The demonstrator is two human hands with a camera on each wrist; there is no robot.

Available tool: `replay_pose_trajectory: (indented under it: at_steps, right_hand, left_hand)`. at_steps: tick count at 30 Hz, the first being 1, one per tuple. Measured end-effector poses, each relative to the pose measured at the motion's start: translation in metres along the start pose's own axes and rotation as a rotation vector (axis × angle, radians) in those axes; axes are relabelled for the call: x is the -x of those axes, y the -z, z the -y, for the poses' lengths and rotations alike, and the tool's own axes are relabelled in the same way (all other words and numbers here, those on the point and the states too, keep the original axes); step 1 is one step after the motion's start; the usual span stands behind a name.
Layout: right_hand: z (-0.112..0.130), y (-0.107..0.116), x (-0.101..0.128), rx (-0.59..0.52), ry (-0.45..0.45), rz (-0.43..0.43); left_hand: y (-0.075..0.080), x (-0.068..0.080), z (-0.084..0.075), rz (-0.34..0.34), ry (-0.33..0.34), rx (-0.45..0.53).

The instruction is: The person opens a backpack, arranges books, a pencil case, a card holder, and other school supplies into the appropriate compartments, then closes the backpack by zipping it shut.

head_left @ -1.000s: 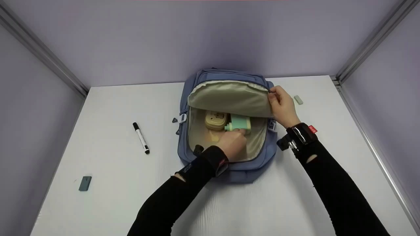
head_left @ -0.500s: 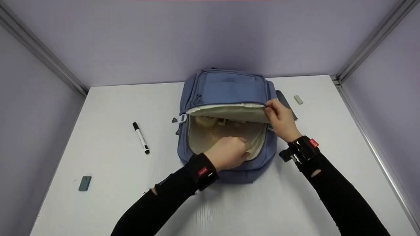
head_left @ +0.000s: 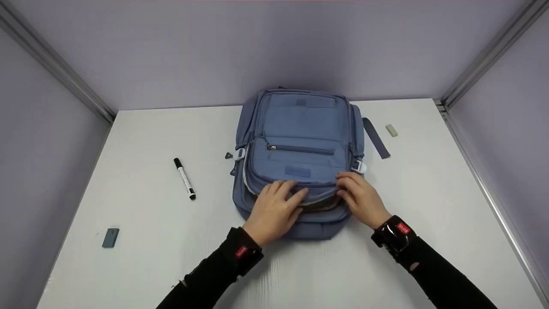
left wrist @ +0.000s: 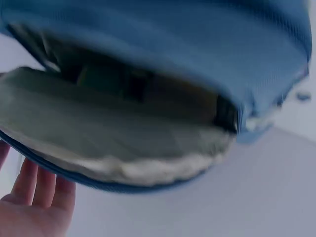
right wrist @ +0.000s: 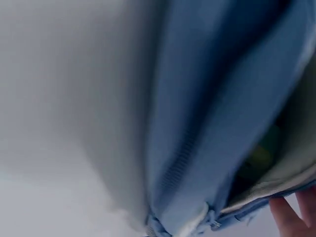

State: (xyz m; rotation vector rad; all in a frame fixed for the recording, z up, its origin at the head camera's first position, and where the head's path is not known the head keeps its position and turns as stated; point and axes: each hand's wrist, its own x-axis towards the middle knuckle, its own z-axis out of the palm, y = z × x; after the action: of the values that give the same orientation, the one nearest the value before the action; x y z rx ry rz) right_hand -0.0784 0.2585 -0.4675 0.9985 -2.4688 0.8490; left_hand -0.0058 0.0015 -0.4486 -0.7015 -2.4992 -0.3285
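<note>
Soft blue fabric backpack (head_left: 298,128), left hand (head_left: 274,210) flat, right hand (head_left: 360,199) pinching flap

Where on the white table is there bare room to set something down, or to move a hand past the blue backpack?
Free: the white table right of the blue fabric backpack, nearer than the small pale eraser; also the near edge between the sleeves, and the patch between the black-and-white marker and the backpack. Crowded: the backpack's near edge, where the left hand and right hand rest.

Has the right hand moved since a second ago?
Yes. The right hand has come down from the far right corner of the blue fabric backpack to its near edge, ending closer to the person than the white side buckle.
</note>
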Motion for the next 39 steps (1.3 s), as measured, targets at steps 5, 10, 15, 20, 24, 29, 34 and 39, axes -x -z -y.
replay_pose_trajectory:
  at_steps: [5,10,15,20,24,29,34,39]
  right_hand:
    - [-0.001,-0.010,0.019,0.066,0.025,0.057]
    - [-0.006,-0.015,0.030,0.048,0.035,0.115]
    - [-0.013,-0.013,0.019,-0.112,-0.056,0.034]
    - [-0.031,-0.007,-0.014,-0.141,-0.400,-0.131]
    - [-0.054,-0.001,-0.041,-0.138,-0.733,-0.150]
    - [-0.073,0.005,-0.058,-0.092,-0.906,-0.057]
    - [-0.079,0.007,-0.060,-0.026,-0.925,0.029]
    - [-0.081,0.005,-0.051,0.008,-0.922,0.016]
  left_hand:
    - [-0.019,0.022,-0.016,0.086,0.005,-0.034]
    - [-0.040,0.037,-0.022,0.047,0.016,-0.081]
    - [-0.052,0.042,-0.022,-0.053,0.013,-0.105]
    - [-0.056,0.042,-0.025,-0.056,-0.015,-0.156]
    - [-0.056,0.043,-0.025,-0.010,-0.033,-0.164]
    - [-0.054,0.048,-0.020,0.013,-0.056,-0.143]
    - [-0.051,0.053,-0.010,0.004,-0.076,-0.113]
    - [-0.047,0.056,0.004,-0.005,-0.074,-0.082]
